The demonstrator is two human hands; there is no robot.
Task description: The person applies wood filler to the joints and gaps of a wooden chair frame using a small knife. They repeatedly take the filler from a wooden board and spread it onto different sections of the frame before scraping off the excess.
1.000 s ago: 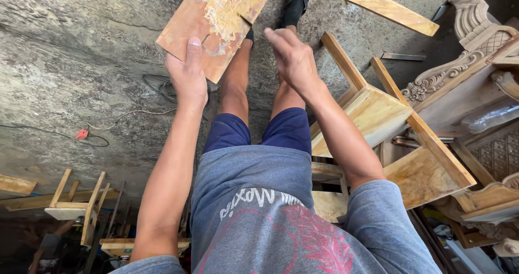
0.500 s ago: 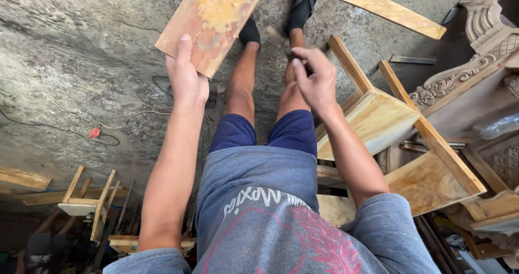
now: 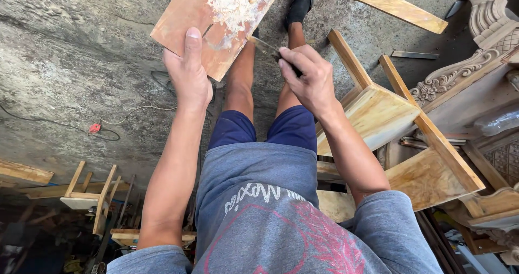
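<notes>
Head view, looking down the person's legs to a rough concrete floor (image 3: 70, 63). At 3 o'clock stands an unfinished wooden frame (image 3: 400, 117) with sloped panels; beyond it, at 2 o'clock, a carved furniture piece (image 3: 459, 74). At 8 o'clock, a small wooden stool frame (image 3: 89, 195) lies low by the floor. At 12 o'clock, a reddish wooden board (image 3: 203, 25), its upper face patched with pale filler or shavings, is propped tilted over the knees. The left hand (image 3: 189, 77) clamps the board's lower edge, thumb on top. The right hand (image 3: 308, 77) is closed around a narrow bladed tool (image 3: 265, 46), its tip touching the board's right edge.

Risk, as a judgement: the board is steadied by one hand only; a slip of the tool could send it toward the left thumb or the bare legs beneath.

Containers: a clear plastic bottle (image 3: 497, 120) at 3 o'clock; contents cannot be told.
</notes>
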